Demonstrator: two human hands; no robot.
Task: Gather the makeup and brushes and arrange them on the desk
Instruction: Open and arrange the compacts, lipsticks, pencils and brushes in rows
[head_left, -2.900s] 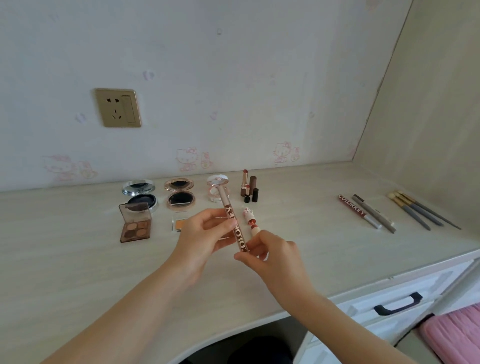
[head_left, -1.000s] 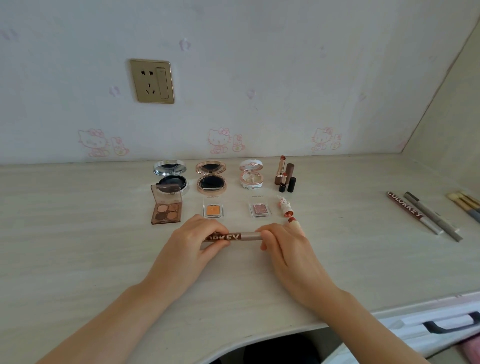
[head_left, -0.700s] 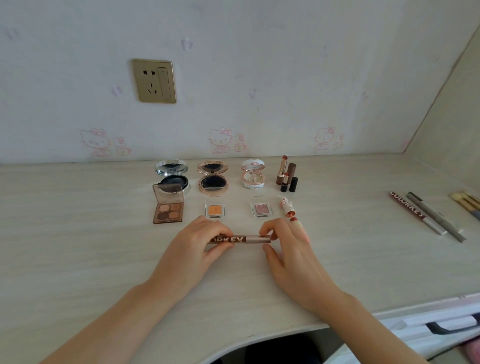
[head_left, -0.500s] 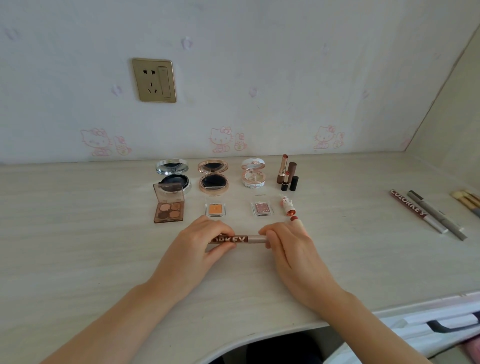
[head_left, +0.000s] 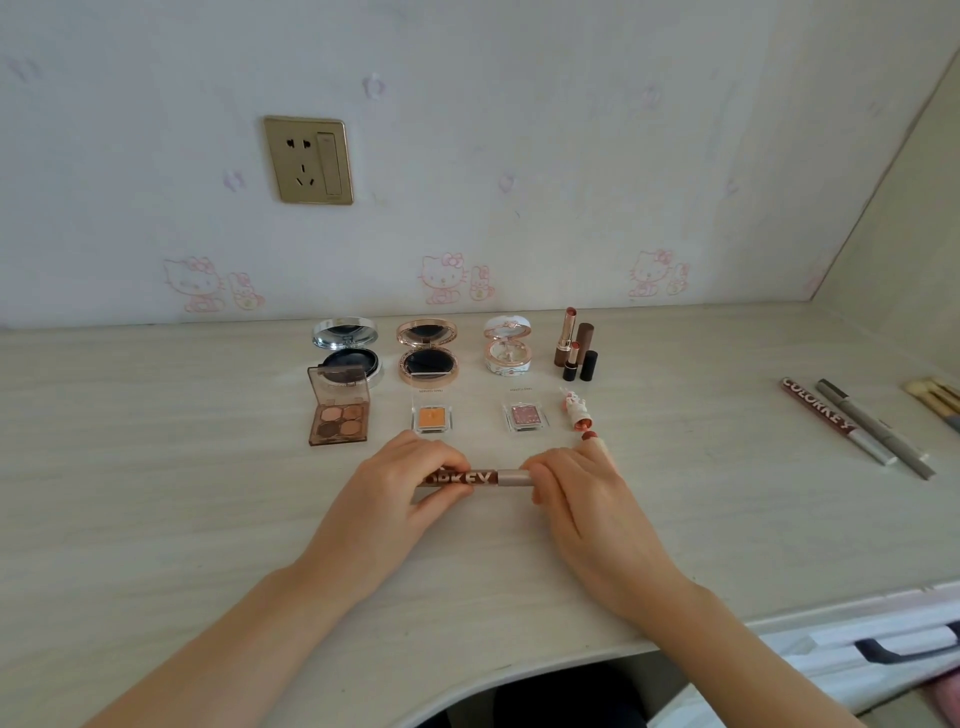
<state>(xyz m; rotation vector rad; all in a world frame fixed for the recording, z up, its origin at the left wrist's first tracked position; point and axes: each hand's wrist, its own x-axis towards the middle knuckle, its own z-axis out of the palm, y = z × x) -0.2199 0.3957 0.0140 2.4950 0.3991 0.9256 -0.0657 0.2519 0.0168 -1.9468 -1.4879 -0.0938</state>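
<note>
Compacts, palettes, lipsticks (head_left: 575, 345): arranged far on desk (head_left: 156, 467). Left hand (head_left: 395, 493), right hand (head_left: 571, 493): both clamped on pencil (head_left: 475, 478). Pens (head_left: 857, 426) right: unplaced.

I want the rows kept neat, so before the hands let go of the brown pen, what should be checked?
1. Both ends held: left hand and right hand each grip the brown pen: ok.
2. Pen lies level, parallel to the rows: ok.
3. Pen fully resting on the desk: cannot tell.
4. Clear of the orange pan and pink pan behind it: ok.
5. Right hand clear of the small lipstick: ok, but close.
6. Remaining pens at the far right gathered: not ok.
</note>
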